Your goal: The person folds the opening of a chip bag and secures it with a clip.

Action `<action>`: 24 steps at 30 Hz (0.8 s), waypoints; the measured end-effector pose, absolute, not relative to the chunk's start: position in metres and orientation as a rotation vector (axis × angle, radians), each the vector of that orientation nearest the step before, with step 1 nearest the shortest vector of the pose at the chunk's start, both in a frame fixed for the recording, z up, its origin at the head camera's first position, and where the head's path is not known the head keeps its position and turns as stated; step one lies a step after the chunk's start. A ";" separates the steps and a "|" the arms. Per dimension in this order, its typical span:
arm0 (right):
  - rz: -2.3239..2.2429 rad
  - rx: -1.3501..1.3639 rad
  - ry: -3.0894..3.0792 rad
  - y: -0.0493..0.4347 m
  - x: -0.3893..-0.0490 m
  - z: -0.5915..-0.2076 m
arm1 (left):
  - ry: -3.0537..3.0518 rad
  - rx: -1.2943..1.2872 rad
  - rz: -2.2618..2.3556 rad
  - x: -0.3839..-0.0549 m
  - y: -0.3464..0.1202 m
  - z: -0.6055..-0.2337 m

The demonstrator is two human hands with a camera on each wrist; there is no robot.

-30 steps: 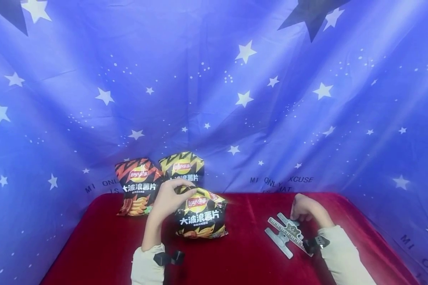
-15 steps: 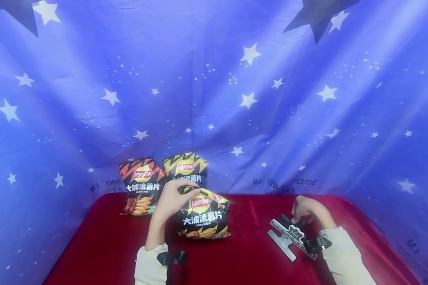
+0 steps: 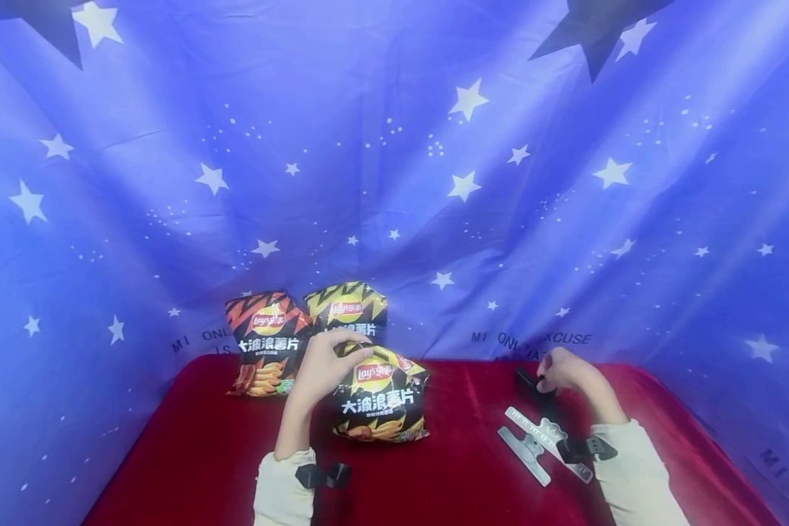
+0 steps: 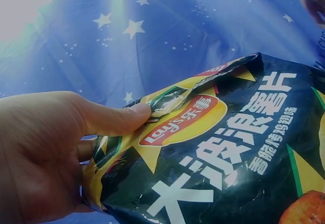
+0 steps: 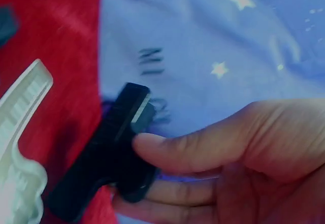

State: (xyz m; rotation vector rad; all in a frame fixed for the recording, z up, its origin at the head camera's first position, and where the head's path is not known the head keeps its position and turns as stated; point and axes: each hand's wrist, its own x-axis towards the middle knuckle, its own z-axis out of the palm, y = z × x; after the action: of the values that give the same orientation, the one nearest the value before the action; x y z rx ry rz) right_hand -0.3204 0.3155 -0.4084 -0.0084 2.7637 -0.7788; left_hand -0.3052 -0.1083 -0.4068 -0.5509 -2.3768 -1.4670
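Observation:
A black and yellow chip bag (image 3: 378, 402) stands on the red-covered table, its top edge folded over. My left hand (image 3: 322, 365) pinches that folded top, and in the left wrist view the thumb of the left hand (image 4: 51, 142) presses the bag's front (image 4: 244, 142). Over the table's right side, my right hand (image 3: 572, 372) holds a black clip (image 3: 528, 380). Seen from the right wrist, the clip (image 5: 101, 153) sits between thumb and fingers. Below it lie a silver clip (image 3: 524, 454) and a whitish ruler-marked clip (image 3: 540, 429), partly hidden by the wrist camera.
Behind the held bag stand a red and black chip bag (image 3: 266, 347) and another yellow and black one (image 3: 346, 307), partly covered by the left hand and front bag. A blue starry curtain (image 3: 394, 146) hangs at the table's back edge.
My right hand has picked the black clip up from among the other clips and raised it away from them. The left hand keeps its hold on the bag. The head view has shifted slightly.

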 end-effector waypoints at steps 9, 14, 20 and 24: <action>-1.247 -0.143 2.853 0.275 -0.322 -0.391 | -2.382 -0.518 -1.461 -0.306 -0.105 -0.408; -1.598 -0.241 2.831 0.249 -0.320 -0.387 | -2.378 -0.529 -1.460 -0.306 -0.105 -0.409; -1.805 -0.307 2.767 0.224 -0.315 -0.388 | -2.389 -0.500 -1.486 -0.307 -0.106 -0.409; -1.838 -0.294 2.762 0.215 -0.312 -0.391 | -2.385 -0.506 -1.490 -0.308 -0.106 -0.409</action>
State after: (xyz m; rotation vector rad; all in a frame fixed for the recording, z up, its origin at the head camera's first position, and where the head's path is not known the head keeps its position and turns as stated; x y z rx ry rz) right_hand -0.3117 0.2153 -0.3910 -0.2943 2.7624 -1.8381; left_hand -0.3084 -0.1057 -0.4086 -0.5056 -2.3849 -1.4904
